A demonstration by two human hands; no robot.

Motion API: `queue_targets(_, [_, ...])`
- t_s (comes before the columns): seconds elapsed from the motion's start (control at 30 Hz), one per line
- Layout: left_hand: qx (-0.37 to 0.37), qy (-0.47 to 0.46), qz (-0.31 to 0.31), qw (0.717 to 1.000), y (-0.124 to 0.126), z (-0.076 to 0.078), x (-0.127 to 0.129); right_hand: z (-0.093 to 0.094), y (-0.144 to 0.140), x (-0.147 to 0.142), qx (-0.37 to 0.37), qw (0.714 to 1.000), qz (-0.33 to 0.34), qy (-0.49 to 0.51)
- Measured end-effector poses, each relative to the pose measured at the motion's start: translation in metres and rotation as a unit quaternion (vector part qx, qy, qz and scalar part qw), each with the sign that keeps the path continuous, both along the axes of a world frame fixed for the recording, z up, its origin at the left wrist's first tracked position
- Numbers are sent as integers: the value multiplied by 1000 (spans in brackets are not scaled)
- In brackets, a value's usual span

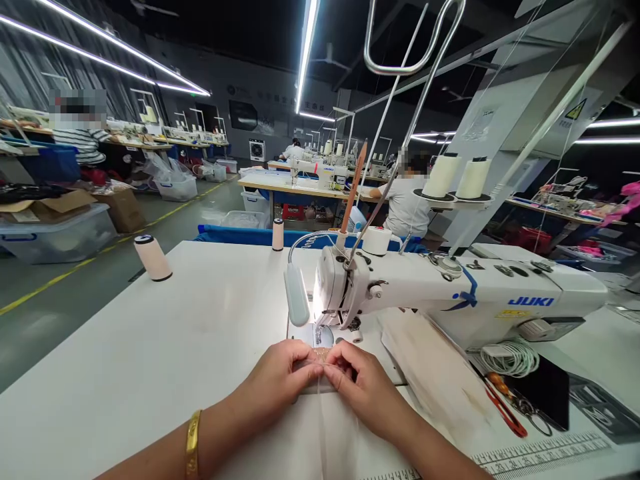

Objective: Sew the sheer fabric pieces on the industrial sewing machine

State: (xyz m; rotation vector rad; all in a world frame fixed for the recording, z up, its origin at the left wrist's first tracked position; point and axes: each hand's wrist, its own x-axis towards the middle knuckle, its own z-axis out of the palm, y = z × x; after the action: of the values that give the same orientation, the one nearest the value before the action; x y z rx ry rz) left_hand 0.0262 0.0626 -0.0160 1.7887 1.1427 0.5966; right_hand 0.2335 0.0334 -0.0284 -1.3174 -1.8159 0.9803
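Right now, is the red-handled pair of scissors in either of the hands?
No, the scissors lie on the table right of the sewing machine, while the left hand and right hand pinch sheer fabric.

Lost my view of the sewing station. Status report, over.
Left hand and right hand both pinching sheer fabric strip. Strip lies just short of presser foot. Nothing between.

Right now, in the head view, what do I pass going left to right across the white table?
thread cone → small spool → lamp → left hand → right hand → sewing machine → coiled white cord → red-handled snips
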Motion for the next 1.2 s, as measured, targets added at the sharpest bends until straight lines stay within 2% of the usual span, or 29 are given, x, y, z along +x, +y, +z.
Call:
queue_targets(0.2, [29, -3, -10, 1000, 1, 1, 3, -1, -1, 0, -4, 1000, -7, 14])
queue_targets(0.4, [64, -14, 5, 998, -2, 2, 6, -4, 0, -4, 49, 999, -23, -9])
queue_targets(0.8, [-22, -54, 67, 996, -4, 2, 13, -7, -2, -5, 98, 994, -45, -4])
queue_targets(1.07, [-72, -73, 67, 992, -4, 1, 12, -4, -3, -5, 88, 995, -43, -5])
queue_targets(1.2, [-58, -84, 45, 994, -3, 4, 13, -5, -1, -5, 94, 995, -40, -12])
